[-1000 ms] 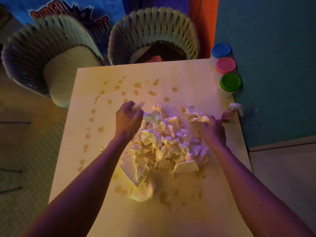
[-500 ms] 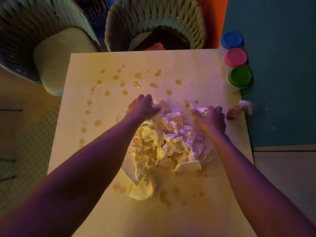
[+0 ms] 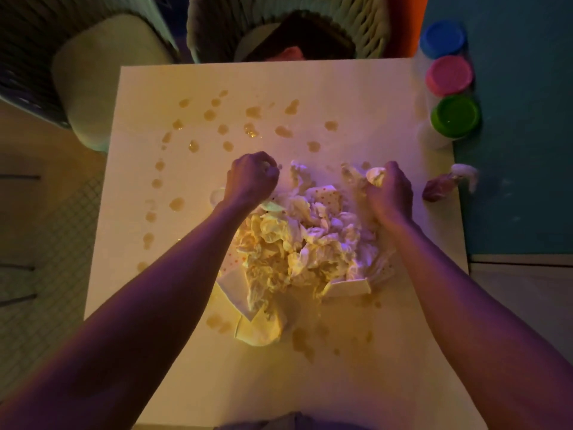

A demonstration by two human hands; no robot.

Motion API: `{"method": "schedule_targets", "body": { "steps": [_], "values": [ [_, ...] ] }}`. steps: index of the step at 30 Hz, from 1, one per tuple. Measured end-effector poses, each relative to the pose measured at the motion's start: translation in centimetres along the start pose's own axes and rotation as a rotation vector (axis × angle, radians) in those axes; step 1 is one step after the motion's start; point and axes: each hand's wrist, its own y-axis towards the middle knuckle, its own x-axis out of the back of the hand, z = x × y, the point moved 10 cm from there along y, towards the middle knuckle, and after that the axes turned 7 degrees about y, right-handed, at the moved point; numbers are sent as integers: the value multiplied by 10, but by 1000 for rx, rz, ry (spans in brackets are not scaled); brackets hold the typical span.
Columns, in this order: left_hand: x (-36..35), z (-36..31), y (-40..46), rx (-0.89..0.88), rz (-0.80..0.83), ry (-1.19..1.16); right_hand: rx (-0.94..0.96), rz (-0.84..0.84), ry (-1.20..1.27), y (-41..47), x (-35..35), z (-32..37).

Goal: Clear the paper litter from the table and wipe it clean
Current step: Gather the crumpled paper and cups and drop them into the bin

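A heap of crumpled paper napkins (image 3: 304,249) lies in the middle of the pale table (image 3: 192,367). My left hand (image 3: 251,180) sits at the heap's far left edge, fingers curled round a bit of paper. At the far right edge my right hand (image 3: 389,190) grips a crumpled wad. Brownish liquid spots (image 3: 217,114) dot the table beyond and left of the heap, and more stains (image 3: 302,338) lie in front of it.
Three jars with blue (image 3: 445,38), pink (image 3: 449,74) and green (image 3: 455,116) lids stand at the table's right edge by the teal wall. A small reddish wrapped thing (image 3: 440,187) lies near the right edge. Two woven chairs (image 3: 310,23) stand behind the table.
Both hands closed onto the far side of the heap; the left hand moved right from the bare table onto the paper, and the view tilted downward and closer.
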Motion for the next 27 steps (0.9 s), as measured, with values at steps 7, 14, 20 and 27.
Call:
{"method": "schedule_targets", "body": {
  "steps": [7, 14, 20, 27],
  "values": [
    [28, 18, -3, 82, -113, -67, -66, 27, 219, -5, -2, -3],
    [-3, -13, 8, 40, 63, 20, -449, 126, 588, -36, -8, -32],
    [-43, -34, 20, 55, 172, 206, -515, 210, 781, -67, -10, -50],
    [-49, -39, 17, 118, 188, 12, -507, 61, 821, -81, 8, -73]
  ]
}}
